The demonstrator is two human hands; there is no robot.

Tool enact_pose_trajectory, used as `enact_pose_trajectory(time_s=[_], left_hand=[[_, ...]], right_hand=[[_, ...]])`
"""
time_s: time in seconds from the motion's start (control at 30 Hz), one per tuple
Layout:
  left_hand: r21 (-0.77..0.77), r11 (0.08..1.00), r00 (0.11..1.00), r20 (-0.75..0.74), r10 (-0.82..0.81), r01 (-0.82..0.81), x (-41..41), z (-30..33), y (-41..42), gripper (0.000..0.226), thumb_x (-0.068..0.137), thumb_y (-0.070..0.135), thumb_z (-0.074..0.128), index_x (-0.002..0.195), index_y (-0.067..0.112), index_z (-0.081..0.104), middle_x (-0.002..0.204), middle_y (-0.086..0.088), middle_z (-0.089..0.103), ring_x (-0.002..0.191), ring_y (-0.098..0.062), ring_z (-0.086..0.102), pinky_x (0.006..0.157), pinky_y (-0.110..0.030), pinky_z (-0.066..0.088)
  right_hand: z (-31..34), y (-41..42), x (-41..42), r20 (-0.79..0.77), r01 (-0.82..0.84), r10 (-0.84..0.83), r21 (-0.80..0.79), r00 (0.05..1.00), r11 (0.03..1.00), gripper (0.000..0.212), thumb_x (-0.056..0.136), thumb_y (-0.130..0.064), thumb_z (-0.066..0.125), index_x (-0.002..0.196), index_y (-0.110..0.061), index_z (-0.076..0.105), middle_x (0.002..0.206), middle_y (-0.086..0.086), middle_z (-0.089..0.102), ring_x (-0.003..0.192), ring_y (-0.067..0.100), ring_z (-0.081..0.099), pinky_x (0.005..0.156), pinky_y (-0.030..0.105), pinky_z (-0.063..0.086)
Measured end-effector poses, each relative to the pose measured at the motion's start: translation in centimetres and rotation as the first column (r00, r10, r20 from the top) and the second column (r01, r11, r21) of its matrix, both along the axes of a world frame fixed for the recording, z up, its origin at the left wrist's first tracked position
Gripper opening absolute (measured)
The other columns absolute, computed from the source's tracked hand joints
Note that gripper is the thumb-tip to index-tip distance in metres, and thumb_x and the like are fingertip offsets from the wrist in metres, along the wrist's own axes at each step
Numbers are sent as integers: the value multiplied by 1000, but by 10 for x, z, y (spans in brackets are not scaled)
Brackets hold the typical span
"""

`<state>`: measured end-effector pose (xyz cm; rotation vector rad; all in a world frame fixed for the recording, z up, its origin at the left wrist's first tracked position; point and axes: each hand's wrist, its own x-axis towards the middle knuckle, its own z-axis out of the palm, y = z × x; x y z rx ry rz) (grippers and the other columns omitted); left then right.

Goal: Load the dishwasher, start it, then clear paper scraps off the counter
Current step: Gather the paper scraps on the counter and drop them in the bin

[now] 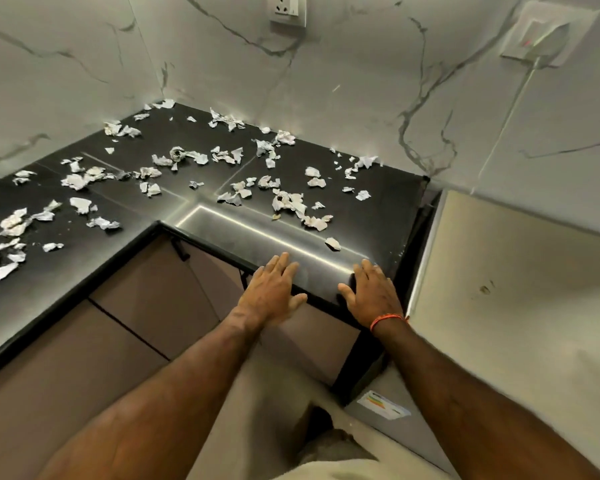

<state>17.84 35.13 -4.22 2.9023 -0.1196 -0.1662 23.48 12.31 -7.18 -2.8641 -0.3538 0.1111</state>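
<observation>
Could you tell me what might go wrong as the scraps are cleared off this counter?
1. The scraps are small and spread across the whole L-shaped counter; bits in the far corner by the wall could be missed.
2. Both hands, left and right, lie flat at the front edge holding nothing; sweeping toward that edge may spill pieces to the floor.
3. Scraps near the right end could drop into the gap beside the appliance.

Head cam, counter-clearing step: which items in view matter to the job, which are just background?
Job:
paper scraps, strewn over the counter
counter, black, L-shaped
left hand, flat on the counter edge, holds nothing
right hand, flat on the counter edge, holds nothing

Background:
wall socket
switch plate
cabinet doors
sticker
</observation>
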Motion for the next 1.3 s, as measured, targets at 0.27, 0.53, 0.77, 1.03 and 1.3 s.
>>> enact_pose_trajectory(time_s=[0.27, 0.53, 0.77, 1.03, 1.3], left_hand=[[44, 995, 989, -118, 92, -87, 78, -23, 48, 76, 101, 61, 37, 161, 18, 19, 169, -12, 2, 156, -29, -5, 126, -50, 5], [71, 995, 987, -141, 80, -71, 136, -46, 121, 93, 85, 89, 20, 160, 40, -4, 167, -4, -20, 152, -27, -25, 122, -57, -12], [27, 976, 974, 79, 212, -215, 198, -54, 169, 100, 91, 79, 29, 161, 10, 10, 168, -15, -12, 153, -30, -21, 124, -56, -6], [47, 988, 987, 63, -148, 146, 239, -58, 193, 117, 82, 91, 27, 161, 11, -7, 165, -12, -25, 151, -26, -29, 124, -55, -6], [34, 972, 964, 128, -235, 232, 288, -59, 155, 96, 92, 77, 29, 161, 12, 14, 169, -14, -10, 155, -28, -17, 125, -55, -1]], right_hand=[[-28, 66, 83, -84, 100, -102, -33, 991, 994, 85, 97, -69, 22, 158, -12, 14, 168, 11, 0, 153, 35, -8, 117, 67, -6], [-30, 109, 150, 13, -68, 69, -64, 998, 996, 94, 91, -79, 22, 160, -17, 6, 168, 6, -6, 154, 30, -11, 122, 60, -1], [-33, 180, 201, -75, 226, -230, -60, 970, 972, 87, 95, -72, 17, 160, -15, 8, 167, 13, -3, 152, 39, -9, 118, 66, -5], [-24, 214, 240, 0, 303, -305, 126, 952, 945, 65, 101, -56, 28, 155, -20, 27, 166, 3, 17, 154, 26, 7, 121, 55, 1], [-28, 158, 251, 152, 348, -355, 77, 922, 935, 48, 99, -42, 44, 143, -24, 49, 158, 0, 38, 149, 25, 24, 119, 54, 19]])
